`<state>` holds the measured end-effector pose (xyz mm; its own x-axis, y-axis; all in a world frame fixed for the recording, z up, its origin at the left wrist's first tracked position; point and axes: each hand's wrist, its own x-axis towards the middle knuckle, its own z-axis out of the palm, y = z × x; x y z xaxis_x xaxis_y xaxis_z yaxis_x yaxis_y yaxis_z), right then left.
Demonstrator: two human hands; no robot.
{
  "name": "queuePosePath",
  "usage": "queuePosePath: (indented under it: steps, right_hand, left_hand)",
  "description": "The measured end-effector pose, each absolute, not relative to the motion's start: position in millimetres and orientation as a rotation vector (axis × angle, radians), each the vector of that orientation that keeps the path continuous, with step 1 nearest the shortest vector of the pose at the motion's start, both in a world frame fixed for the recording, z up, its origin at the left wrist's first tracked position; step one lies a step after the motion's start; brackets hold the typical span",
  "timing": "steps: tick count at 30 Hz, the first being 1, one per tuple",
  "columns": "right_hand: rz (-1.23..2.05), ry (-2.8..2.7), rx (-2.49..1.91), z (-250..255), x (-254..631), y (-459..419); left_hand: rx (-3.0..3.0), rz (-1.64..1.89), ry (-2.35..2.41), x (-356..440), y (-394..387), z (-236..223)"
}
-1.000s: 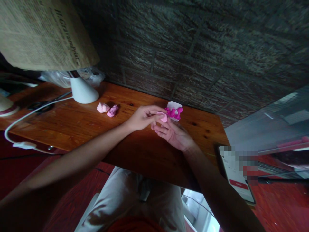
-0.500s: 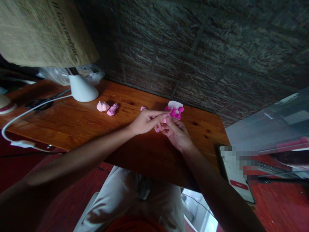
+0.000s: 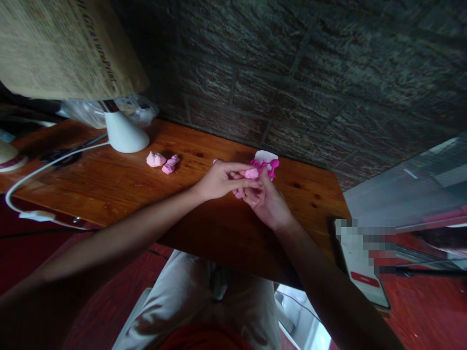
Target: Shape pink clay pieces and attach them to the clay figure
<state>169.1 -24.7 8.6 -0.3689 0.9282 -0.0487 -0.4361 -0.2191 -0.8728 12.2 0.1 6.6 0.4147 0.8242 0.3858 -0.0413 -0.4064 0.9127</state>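
A small lump of pink modelling clay is pinched over the table between my two hands. My left hand comes in from the left, its thumb and fingers closed about the clay. My right hand meets it from the other side, thumb against the lump and fingers curled underneath. Just behind the hands is a bright magenta cut-out piece on a white backing, partly covered. A pale pink clay lump and a darker pink one lie further left. Another pink bit peeks out behind my left hand.
The wooden table runs along a dark brick wall. At the left stand a lamp with a white base and its white cord; dark scissors lie nearby. A phone rests at the right edge.
The clay was a flatter pink piece a second ago and now looks like a compact lump. My right fingers have curled in toward it. My hands stay in nearly the same place.
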Motion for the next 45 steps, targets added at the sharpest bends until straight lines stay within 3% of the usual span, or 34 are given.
queuePosePath:
  steps: [9, 15, 29, 37, 45]
  right_hand:
    - [1.996, -0.698, -0.793, 9.7, 173.1, -21.6]
    - [1.914, -0.791, -0.728, 9.3, 170.9, -21.3]
    - [1.622, -0.883, -0.694, 4.6, 172.3, -15.3]
    - [1.646, -0.784, -0.749, 11.1, 171.5, -20.5]
    - [1.764, -0.801, -0.707, 20.6, 171.3, -26.3]
  left_hand:
    - [1.881, 1.214, 0.756, 8.5, 0.7, 7.8]
    - [1.802, 1.208, 0.678, 10.9, 2.0, 1.4]
    - [2.280, 1.338, 0.650, 18.3, 1.2, -6.8]
    - [2.276, 1.617, 0.880, 16.0, 4.4, -9.5]
    - [2.391, 1.512, 0.869, 12.5, 3.2, -7.2]
